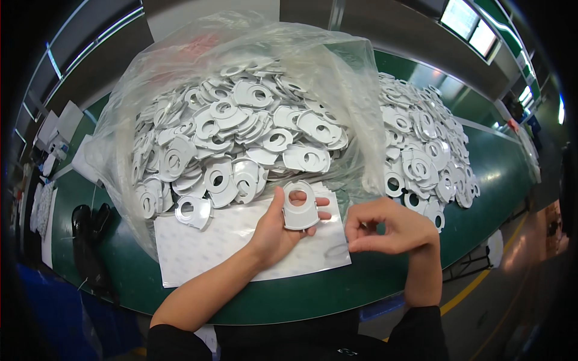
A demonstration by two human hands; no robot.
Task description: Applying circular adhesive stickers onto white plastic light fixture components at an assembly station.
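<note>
A white plastic plate with a large round hole (301, 218) lies in my left hand (278, 224), with the thumb at its left edge and fingers behind it. To the right, my right hand (388, 227) is closed in a pinch, thumb against finger. At its fingertips shows a faint, see-through ring-like shape (336, 249); I cannot make out whether the fingers hold it. Beneath my left hand is a stack of white glossy sheets (205, 256) with faint marks. One loose white plate (194, 212) rests at the stack's upper edge.
A large clear plastic bag (355, 78) lies open ahead, heaped with white plates (232, 135). Another pile of plates (424, 150) spreads on the green table (289, 301) to the right. A black item (90, 246) lies at the left, near the table's edge.
</note>
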